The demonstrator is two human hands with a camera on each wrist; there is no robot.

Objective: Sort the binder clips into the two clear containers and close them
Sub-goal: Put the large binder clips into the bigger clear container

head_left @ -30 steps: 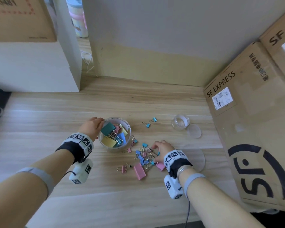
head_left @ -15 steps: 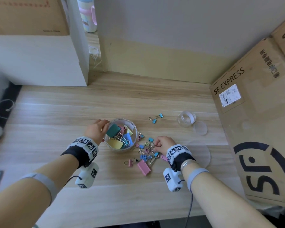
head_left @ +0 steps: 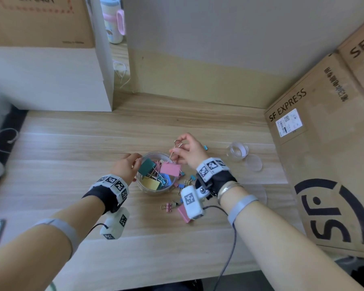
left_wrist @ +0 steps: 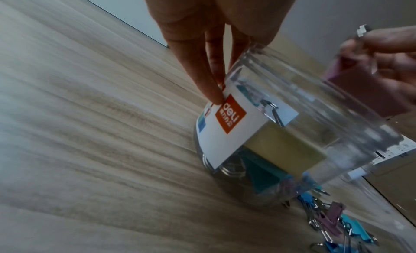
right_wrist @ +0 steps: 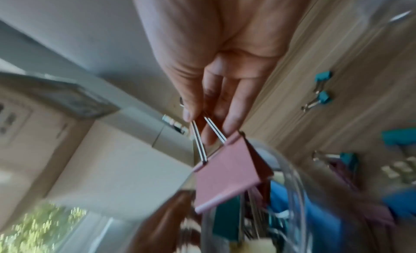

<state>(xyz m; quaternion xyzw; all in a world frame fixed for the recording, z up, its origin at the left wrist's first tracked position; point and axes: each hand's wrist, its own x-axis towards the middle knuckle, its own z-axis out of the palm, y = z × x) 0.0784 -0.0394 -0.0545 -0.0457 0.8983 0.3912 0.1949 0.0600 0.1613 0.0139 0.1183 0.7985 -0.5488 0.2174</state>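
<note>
The right hand [head_left: 189,151] has come up off the table [head_left: 72,148] and now pinches a large pink binder clip [head_left: 170,169] by its wire handles over the wide clear plastic jar [head_left: 156,192] (a drop seems next), whose nine-o'clock wall the left hand [head_left: 125,168] holds.

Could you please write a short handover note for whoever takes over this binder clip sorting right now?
Left hand: holds the side of the large clear container, steadying it on the table.
Right hand: pinches the wire handles of a large pink clip, held over that container's open mouth.
Done: several large clips (green, yellow, blue) lie in the large clear container.
Left: drop this clip in. A second pink clip and the loose small clips lie on the table to its right. The small container stands open, apparently empty, its lid beside it. Neither container is closed.
</note>
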